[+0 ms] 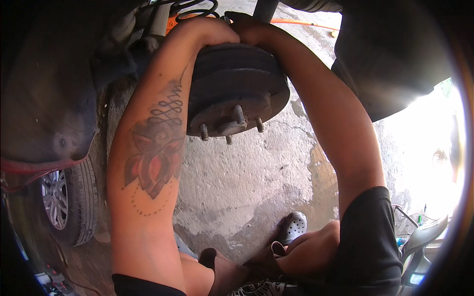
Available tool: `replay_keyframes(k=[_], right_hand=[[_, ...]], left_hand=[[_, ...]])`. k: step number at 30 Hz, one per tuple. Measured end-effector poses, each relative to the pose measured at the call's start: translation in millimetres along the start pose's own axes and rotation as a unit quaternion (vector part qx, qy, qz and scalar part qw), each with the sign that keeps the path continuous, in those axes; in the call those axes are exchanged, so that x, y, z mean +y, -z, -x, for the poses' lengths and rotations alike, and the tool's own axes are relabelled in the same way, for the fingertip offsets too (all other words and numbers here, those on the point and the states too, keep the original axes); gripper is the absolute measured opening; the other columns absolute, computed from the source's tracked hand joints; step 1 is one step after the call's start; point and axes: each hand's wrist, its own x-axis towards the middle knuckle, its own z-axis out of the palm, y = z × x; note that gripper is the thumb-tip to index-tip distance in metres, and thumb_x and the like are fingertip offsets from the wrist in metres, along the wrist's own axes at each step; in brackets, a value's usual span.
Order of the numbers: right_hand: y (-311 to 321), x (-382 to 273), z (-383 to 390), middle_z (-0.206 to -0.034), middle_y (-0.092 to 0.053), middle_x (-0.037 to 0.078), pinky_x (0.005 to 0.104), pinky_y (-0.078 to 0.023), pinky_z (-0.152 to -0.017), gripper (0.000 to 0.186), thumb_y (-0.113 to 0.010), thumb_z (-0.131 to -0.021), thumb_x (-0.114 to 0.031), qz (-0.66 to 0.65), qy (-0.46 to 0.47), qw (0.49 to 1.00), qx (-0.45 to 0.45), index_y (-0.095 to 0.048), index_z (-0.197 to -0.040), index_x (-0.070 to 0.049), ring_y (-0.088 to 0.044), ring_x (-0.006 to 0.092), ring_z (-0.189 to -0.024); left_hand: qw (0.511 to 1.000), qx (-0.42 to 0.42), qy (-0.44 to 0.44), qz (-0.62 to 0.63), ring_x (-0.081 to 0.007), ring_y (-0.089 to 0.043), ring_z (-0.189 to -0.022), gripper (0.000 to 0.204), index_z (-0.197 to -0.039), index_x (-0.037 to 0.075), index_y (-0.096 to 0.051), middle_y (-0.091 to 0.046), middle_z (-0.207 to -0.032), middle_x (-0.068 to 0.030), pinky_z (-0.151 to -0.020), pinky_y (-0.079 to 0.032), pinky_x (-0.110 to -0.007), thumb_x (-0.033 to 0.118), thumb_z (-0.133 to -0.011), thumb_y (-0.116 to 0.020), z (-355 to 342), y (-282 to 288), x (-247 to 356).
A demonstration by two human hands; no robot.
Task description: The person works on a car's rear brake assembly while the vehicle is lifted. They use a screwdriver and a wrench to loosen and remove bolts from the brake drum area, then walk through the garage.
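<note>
A dark, worn brake drum [236, 79] hangs in front of me, with several wheel studs [239, 114] sticking out of its face. Both my arms reach around it, one on each side. At its upper back edge is my left hand [217, 31], bent at the wrist over the rim. My right hand [251, 30] comes in from the other side and meets the left there. The fingers of both hands are hidden in shadow and behind the drum, so what they hold or touch cannot be made out.
A coil spring [197, 14] and a dark strut [265, 10] stand behind the drum. Dark wheel-arch panels [395, 54] flank me. A loose wheel [74, 202] is at the left, and an orange bar [301, 22] lies on the concrete floor [237, 182] beyond.
</note>
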Motion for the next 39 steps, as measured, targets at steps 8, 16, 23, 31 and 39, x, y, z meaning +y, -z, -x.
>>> replay_keyframes(k=[8,16,23,31,39], right_hand=[[-0.2,-7.0,2.0,-0.149,-0.042,0.023,0.0391,-0.037,-0.111,0.064,-0.066,-0.085,-0.039,-0.099,-0.100,0.989,0.048,-0.054,-0.137,-0.003,-0.046,0.0372,-0.135],[13.3,-17.9,15.1,-0.146,-0.046,0.025,0.0395,-0.039,-0.109,0.075,-0.067,-0.085,-0.039,-0.086,-0.077,0.992,0.055,-0.043,-0.144,0.000,-0.050,0.0373,-0.131],[5.0,-1.9,8.8,-0.149,-0.042,0.025,0.0397,-0.038,-0.111,0.075,-0.067,-0.085,-0.041,-0.102,-0.054,0.990,0.076,-0.043,-0.144,-0.001,-0.047,0.0369,-0.134],[-0.8,-4.1,12.2,-0.143,-0.047,0.028,0.0402,-0.042,-0.106,0.072,-0.067,-0.085,-0.040,-0.156,-0.080,0.979,0.107,-0.047,-0.139,0.003,-0.051,0.0378,-0.130],[6.5,-10.4,10.7,-0.135,-0.053,0.029,0.0418,-0.045,-0.102,0.066,-0.068,-0.083,-0.039,-0.090,-0.061,0.989,0.097,-0.057,-0.128,0.007,-0.058,0.0396,-0.120]], left_hand=[[0.996,0.051,0.015,-0.072,-0.0187,-0.068,-0.085,0.040,-0.103,0.002,-0.075,-0.073,-0.099,-0.0091,-0.075,-0.052,-0.035,0.028,-0.073,-0.073,10.1,-3.7,15.5],[0.998,-0.002,0.017,0.055,-0.0169,-0.068,-0.079,0.037,-0.099,0.000,-0.075,-0.074,-0.092,-0.0085,-0.071,-0.052,-0.033,0.026,-0.073,-0.073,5.3,-1.7,7.1],[1.000,0.004,0.002,0.028,-0.0170,-0.068,-0.078,0.038,-0.099,-0.001,-0.075,-0.074,-0.091,-0.0095,-0.070,-0.053,-0.033,0.027,-0.073,-0.073,3.5,-3.6,7.5],[0.999,-0.002,-0.004,0.035,-0.0172,-0.068,-0.077,0.038,-0.099,-0.001,-0.075,-0.074,-0.091,-0.0106,-0.070,-0.053,-0.033,0.028,-0.073,-0.073,5.9,-3.8,11.0],[1.000,0.018,-0.005,0.009,-0.0162,-0.068,-0.075,0.037,-0.097,0.000,-0.075,-0.074,-0.091,-0.0106,-0.068,-0.053,-0.033,0.027,-0.073,-0.074,1.9,-5.3,9.4]])
